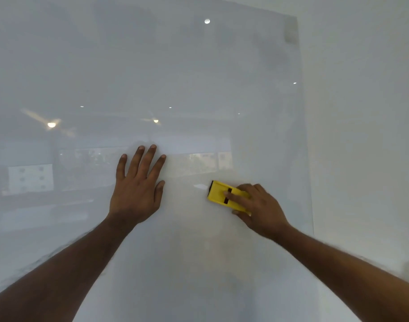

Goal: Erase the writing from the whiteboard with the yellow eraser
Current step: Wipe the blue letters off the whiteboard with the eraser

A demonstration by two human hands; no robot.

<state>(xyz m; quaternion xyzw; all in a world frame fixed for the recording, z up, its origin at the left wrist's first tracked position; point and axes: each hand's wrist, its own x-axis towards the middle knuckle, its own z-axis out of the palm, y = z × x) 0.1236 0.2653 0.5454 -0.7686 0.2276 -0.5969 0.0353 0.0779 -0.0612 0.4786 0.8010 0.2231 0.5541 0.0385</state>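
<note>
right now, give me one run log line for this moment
stage: wiping | right hand: holding yellow eraser against whiteboard | left hand: flat on board, fingers spread | writing: none visible

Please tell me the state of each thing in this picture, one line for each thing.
whiteboard: upright, glossy, no writing visible
yellow eraser: pressed flat on the board, held by the right hand
right hand: fingers closed on the eraser
left hand: open, fingers spread, palm flat on the board
</note>
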